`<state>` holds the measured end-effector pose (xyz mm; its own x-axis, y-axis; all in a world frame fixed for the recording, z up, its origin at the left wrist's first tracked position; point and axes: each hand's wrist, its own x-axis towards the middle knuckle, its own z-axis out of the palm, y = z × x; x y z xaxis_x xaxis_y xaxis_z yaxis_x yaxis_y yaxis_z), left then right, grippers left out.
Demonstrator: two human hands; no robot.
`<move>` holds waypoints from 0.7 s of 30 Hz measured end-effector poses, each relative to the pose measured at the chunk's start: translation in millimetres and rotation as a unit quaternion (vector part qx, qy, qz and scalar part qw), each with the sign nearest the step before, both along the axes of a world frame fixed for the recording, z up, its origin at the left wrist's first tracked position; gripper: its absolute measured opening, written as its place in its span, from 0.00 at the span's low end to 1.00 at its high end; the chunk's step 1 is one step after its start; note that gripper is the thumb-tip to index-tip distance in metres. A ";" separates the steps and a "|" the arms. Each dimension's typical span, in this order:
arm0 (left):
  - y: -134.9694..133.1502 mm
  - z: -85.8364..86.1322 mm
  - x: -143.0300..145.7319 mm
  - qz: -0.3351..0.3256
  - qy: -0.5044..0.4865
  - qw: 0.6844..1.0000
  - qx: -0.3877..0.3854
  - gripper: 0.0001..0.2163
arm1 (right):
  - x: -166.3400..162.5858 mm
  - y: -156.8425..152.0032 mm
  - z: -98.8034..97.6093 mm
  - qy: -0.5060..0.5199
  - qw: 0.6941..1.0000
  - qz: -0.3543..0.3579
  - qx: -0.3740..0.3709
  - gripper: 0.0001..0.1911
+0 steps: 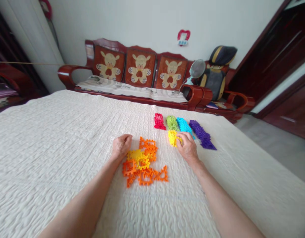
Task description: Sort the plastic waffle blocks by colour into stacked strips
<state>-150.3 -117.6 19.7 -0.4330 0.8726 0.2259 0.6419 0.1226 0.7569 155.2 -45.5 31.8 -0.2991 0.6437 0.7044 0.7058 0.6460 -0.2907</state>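
Note:
My right hand (187,147) is closed on a yellow toothed building piece (179,140) at the side of a small yellow stack (172,137). To the left, my left hand (121,145) rests on the bedspread with curled fingers, and nothing shows in it. Beside that hand lies a loose heap of orange toothed pieces (146,178), squares and triangles, with a few yellow pieces (142,162) on top. Beyond the yellow stack are rows of red pieces (158,121), green pieces (172,122), light blue pieces (184,125) and purple pieces (201,133).
A white quilted cover (68,132) spreads under everything. Behind its far edge stands a dark red wooden sofa (137,98) with bear cushions (140,67). A small fan (197,69) and a chair with a black and tan massage pad (214,81) are at the right.

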 end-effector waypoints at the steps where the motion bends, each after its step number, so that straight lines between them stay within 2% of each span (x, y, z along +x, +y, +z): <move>1: 0.2 0.3 0.0 0.003 -0.010 1.000 0.002 0.18 | -5.7 -3.9 2.0 0.008 1.000 0.017 -0.009 0.11; 4: 2.1 -1.8 -1.5 0.013 -0.047 0.999 0.015 0.18 | -27.7 -21.2 8.5 0.008 0.991 0.116 -0.070 0.10; 7: 5.2 -7.3 -4.3 0.025 -0.091 0.995 0.040 0.18 | -50.5 -44.6 14.8 -0.043 0.957 0.249 -0.141 0.14; 10: 8.3 -12.5 -6.7 0.036 -0.126 0.990 0.060 0.18 | -66.4 -65.4 18.7 -0.090 0.929 0.324 -0.157 0.21; 13: 10.4 -15.4 -7.9 0.032 -0.128 0.989 0.065 0.18 | -74.1 -76.5 18.6 -0.135 0.916 0.345 -0.155 0.23; 16: 10.9 -16.1 -8.0 0.033 -0.110 0.991 0.065 0.18 | -77.1 -78.8 15.1 -0.151 0.916 0.340 -0.148 0.20; 21: 10.1 -15.2 -7.3 0.027 -0.103 0.993 0.057 0.17 | -78.5 -76.9 12.4 -0.086 0.926 0.342 -0.134 0.17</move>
